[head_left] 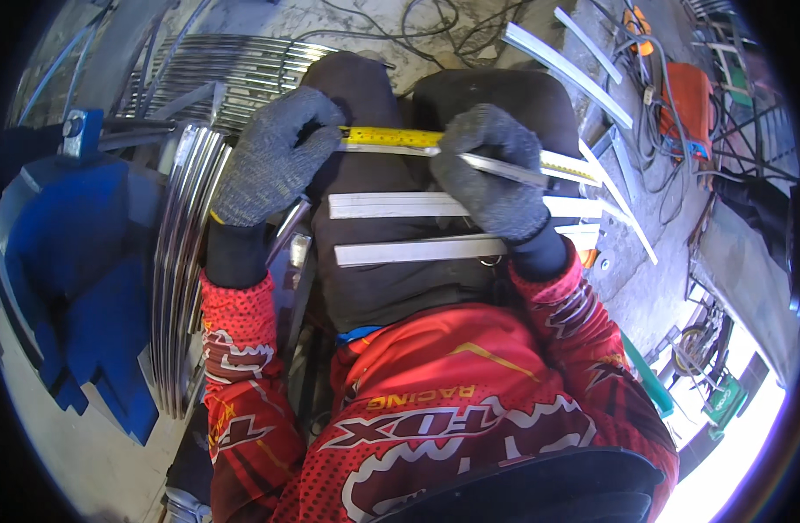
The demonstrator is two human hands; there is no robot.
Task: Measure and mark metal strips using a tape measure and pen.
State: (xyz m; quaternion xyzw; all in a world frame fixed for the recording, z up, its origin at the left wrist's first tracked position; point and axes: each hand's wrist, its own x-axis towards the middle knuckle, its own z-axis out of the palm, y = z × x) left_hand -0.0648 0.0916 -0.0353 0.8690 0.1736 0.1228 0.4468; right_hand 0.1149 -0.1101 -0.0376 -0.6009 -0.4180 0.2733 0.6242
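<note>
My left hand, in a grey knit glove, pinches the left end of a yellow tape measure and a thin pale metal strip lying along it. Closed over the same tape farther right is my right hand, gloved alike. From its fingers a slim grey stick points right; its kind I cannot make out. The tape crosses above my thighs, and its printed blade shows again past the right hand. Two light metal bars rest across my lap, partly under my right wrist.
Shiny metal tubes lie in bundles on the left, beside a blue metal machine part. Pale metal profiles and tangled cables lie on the floor ahead. An orange-red case stands at the far right.
</note>
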